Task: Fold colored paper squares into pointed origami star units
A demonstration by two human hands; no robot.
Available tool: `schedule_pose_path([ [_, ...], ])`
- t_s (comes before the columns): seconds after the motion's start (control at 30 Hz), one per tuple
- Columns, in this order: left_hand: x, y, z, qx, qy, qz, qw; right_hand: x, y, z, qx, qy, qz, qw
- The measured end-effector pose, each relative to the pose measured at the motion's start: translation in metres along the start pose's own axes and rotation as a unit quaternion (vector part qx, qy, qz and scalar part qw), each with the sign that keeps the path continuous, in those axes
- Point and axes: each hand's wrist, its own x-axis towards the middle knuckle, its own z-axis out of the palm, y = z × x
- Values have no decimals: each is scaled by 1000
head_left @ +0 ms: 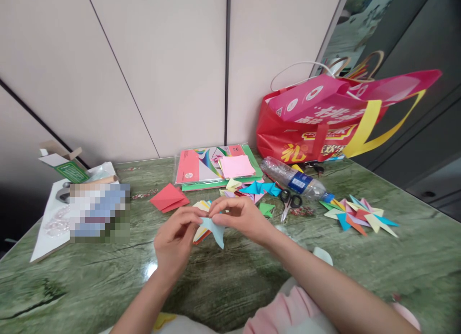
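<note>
Both hands meet above the green marbled table (137,286), pinching a small light blue piece of folded paper (215,233). My left hand (178,235) grips its left corner between thumb and fingers. At the upper right edge, my right hand (245,219) closes thumb and fingertips on the same paper. A pointed flap hangs down below the fingers. Behind the hands lies a stack of yellow, white and orange paper (200,235), partly hidden. Left of it rests a red folded paper (169,198). Black-handled scissors (289,203) lie to the right, beside a green folded piece (266,209).
Packs of coloured paper (196,166) hold pink sheets (237,166) at the back. A plastic bottle (298,180) lies before a red gift bag (309,127). Star-shaped folded paper (360,216) is at right. A green-white box (68,166) stands left by a white board (45,233).
</note>
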Motion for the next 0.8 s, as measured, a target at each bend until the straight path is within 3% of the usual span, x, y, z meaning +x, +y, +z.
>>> schedule_pose_path([
  [0.33, 0, 5, -2, 59, -7, 67, 996, -3, 0, 1, -62, 3, -55, 997],
  [0.6, 0, 5, -1, 53, -9, 68, 996, -2, 1, -1, -7, -16, -30, 999],
  [0.8, -1, 4, -2, 61, -5, 74, 995, -4, 0, 2, -57, -12, -41, 997],
])
